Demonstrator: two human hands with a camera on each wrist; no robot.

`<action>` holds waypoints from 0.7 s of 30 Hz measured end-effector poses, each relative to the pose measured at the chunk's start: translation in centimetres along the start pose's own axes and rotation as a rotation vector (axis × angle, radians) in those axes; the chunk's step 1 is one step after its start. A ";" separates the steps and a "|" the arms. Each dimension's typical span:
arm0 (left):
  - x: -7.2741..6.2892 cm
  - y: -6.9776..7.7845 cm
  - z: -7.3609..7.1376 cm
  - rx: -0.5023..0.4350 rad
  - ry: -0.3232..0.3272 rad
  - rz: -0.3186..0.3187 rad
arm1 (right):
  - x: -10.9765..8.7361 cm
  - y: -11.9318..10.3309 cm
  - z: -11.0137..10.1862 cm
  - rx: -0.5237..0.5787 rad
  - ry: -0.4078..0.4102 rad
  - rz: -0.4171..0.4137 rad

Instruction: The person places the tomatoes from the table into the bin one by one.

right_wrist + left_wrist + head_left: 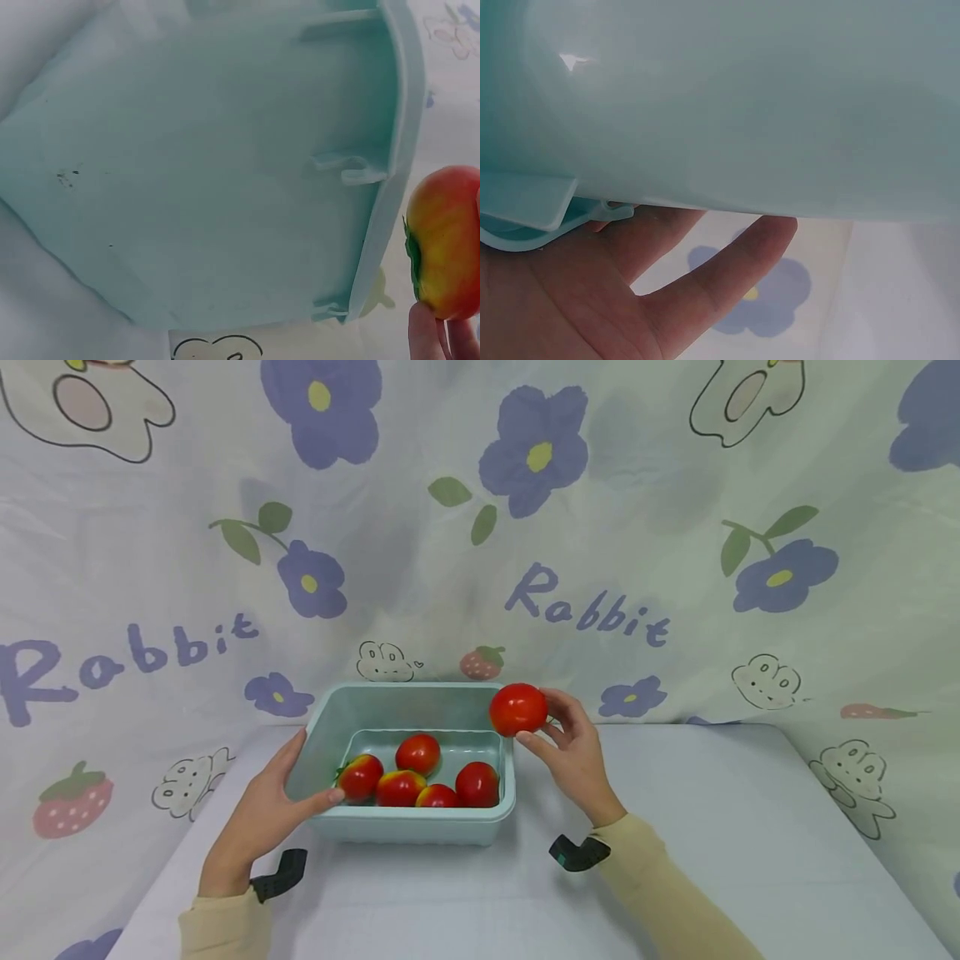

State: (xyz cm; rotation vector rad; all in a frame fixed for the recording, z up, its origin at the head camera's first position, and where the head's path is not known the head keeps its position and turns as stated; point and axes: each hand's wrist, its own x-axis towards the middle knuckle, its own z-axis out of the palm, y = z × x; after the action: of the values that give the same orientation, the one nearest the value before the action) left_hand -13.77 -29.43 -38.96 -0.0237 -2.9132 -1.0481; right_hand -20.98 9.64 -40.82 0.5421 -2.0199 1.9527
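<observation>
My right hand (573,756) holds a red tomato (518,709) between thumb and fingers, raised over the right back corner of a pale blue-green plastic bin (408,828). In the right wrist view, that tomato (448,244) shows a yellow-orange patch and green leaves at its stem end, with fingertips (426,337) against it. My left hand (266,814) grips the bin's left side, thumb over the front left rim. Its other fingers (727,281) lie against the outer wall in the left wrist view. Several red and yellow tomatoes (417,754) lie on the bin floor.
The bin stands on a white-covered table (697,827). Behind it hangs a white cloth (420,552) printed with purple flowers, rabbits and lettering. Small clips (352,171) stick out under the bin's rim in the right wrist view.
</observation>
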 end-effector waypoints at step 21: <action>-0.1 -0.1 -0.3 -0.018 -0.006 0.014 | 1.0 0.6 2.9 -0.028 -0.032 -0.038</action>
State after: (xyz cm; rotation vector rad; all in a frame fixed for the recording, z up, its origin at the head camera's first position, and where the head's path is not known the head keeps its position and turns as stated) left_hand -13.69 -29.68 -38.76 -0.0481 -2.9044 -1.0747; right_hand -21.98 6.72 -41.10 0.6051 -2.0371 1.9030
